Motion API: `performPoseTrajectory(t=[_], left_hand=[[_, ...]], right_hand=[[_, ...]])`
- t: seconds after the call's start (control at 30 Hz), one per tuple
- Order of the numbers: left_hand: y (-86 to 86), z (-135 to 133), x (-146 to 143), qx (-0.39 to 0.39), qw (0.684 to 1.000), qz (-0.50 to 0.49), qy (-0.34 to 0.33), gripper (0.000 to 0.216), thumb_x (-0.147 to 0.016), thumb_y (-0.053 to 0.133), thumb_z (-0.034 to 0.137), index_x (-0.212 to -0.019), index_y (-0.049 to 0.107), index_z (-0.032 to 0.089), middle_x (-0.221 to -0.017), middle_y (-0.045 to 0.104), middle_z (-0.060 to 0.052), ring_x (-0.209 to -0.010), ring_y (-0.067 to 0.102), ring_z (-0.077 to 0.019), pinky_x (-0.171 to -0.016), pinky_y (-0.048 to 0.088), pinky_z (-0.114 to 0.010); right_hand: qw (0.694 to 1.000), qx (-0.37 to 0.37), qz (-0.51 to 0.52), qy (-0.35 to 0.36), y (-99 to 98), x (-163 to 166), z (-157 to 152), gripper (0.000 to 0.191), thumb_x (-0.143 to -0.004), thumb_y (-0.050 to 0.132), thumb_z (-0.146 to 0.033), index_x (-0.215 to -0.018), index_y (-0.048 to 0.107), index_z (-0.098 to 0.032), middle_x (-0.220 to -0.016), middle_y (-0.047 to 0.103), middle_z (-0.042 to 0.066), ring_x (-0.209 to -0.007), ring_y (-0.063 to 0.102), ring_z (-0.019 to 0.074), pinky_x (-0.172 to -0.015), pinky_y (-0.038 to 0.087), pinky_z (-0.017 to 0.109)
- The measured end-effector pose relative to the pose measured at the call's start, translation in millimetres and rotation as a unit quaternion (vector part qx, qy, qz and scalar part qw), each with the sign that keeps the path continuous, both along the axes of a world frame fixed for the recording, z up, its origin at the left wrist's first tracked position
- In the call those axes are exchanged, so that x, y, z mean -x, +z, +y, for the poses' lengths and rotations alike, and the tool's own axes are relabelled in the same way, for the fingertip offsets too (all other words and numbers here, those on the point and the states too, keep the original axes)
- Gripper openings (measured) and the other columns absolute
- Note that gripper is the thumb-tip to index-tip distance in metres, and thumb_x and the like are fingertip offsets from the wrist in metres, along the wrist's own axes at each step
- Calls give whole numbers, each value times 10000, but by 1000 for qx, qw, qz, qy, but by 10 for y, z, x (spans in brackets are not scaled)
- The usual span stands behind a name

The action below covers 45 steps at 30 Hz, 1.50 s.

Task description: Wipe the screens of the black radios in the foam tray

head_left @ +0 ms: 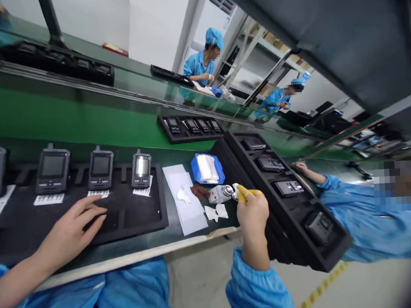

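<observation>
Green conveyor bench (86, 119), factory floor: the left hand (70, 232) rests open and flat on a black foam tray (140, 217) below standing handsets. The right hand (251, 211), fingers closed, pinches a white wipe (235, 189) beside the dispenser bottle (219, 193); the wipe looks light and limp, best gripped by a bunched corner.

left hand (73, 227) flat, fingers spread | right hand (252, 211) raised, fingers pinched closed

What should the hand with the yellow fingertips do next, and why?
Probably lift the right hand with its yellow finger covers back from the small metal-topped bottle toward the black foam tray, because the left hand rests there below the standing grey handheld devices.
</observation>
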State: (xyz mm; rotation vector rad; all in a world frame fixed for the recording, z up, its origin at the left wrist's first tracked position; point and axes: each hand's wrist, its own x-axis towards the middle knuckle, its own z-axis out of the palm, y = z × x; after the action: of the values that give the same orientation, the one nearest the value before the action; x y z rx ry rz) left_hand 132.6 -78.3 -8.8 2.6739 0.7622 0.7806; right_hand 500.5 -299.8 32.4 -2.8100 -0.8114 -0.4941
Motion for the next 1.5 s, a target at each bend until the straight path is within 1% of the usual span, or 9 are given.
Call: performPoseTrajectory(t=[0.17, 0.33, 0.5, 0.73, 0.87, 1.03, 1.13, 1.3, 1.5], left_hand=[[-8, -109, -30, -2, 998, 30, -59, 243, -915, 457, 298, -930, 669, 180, -1003, 683, -67, -993, 606, -215, -910, 453, -371], [3, -283, -276, 22, 987, 80, -140, 348, -927, 494, 387, -1153, 607, 148, -1210, 629, -101, -1219, 500, -245, -1096, 267, -454], [-84, -378, -564, 32, 982, 117, -146, 757, -801, 518, 640, -1308, 465, 80, -1410, 411, -199, -1338, 346, -306, -1120, 165, -526], [-221, -364, -709, 26, 989, 129, -61, 775, -834, 457, 649, -1335, 420, 59, -1436, 352, -227, -1371, 268, -318, -1123, 104, -549], [-226, -368, -732, 31, 988, 138, -55, 796, -813, 492, 655, -1328, 428, 52, -1440, 354, -214, -1370, 271, -321, -1133, 122, -511], [-226, -365, -752, 27, 988, 145, -53, 812, -806, 502, 656, -1327, 427, 38, -1436, 361, -210, -1364, 286, -321, -1133, 138, -499], [-233, -363, -757, 28, 987, 149, -52, 786, -812, 480, 667, -1326, 437, 73, -1439, 363, -198, -1366, 288, -303, -1134, 163, -478], [-212, -362, -761, 32, 987, 149, -58, 805, -807, 531, 629, -1320, 425, 19, -1429, 373, -214, -1352, 303, -336, -1124, 191, -495], [-168, -348, -757, 47, 988, 135, -61, 739, -839, 509, 598, -1312, 436, 35, -1414, 397, -221, -1345, 327, -318, -1120, 210, -460]], right_hand=[[997, 67, -11, 40, -75, -41, 57, 338, -756, 419, -156, -907, 721, -131, -889, 621, 129, -764, 517, 215, -633, 351, 315], [990, 39, -77, 109, -46, 13, 248, 364, -805, 400, -299, -831, 719, -124, -817, 609, 144, -672, 482, 220, -580, 319, 334], [914, -61, -103, 387, -27, 420, 1097, 305, -831, 434, -281, -936, 696, -165, -878, 611, 104, -754, 496, 206, -672, 351, 333], [831, -34, -161, 532, -298, 763, 2111, 296, -730, 472, -46, -838, 680, -227, -939, 610, 53, -886, 460, 187, -823, 262, 385], [813, -13, -153, 561, -450, 808, 2099, 270, -741, 470, -13, -730, 661, -203, -942, 627, 40, -919, 463, 177, -855, 232, 386], [785, 2, -87, 613, -567, 886, 1755, 304, -779, 474, -34, -838, 681, -248, -966, 652, 10, -935, 481, 160, -892, 210, 383], [789, 21, -81, 609, -564, 864, 1800, 303, -802, 476, -51, -845, 678, -272, -971, 660, -9, -958, 486, 155, -914, 197, 391], [822, -39, -120, 556, -505, 789, 2125, 282, -762, 466, -20, -680, 640, -226, -868, 651, -6, -918, 488, 159, -910, 181, 409], [790, 9, -76, 608, -531, 915, 1817, 335, -775, 434, -3, -784, 665, -245, -921, 649, 0, -906, 496, 151, -893, 215, 385]])
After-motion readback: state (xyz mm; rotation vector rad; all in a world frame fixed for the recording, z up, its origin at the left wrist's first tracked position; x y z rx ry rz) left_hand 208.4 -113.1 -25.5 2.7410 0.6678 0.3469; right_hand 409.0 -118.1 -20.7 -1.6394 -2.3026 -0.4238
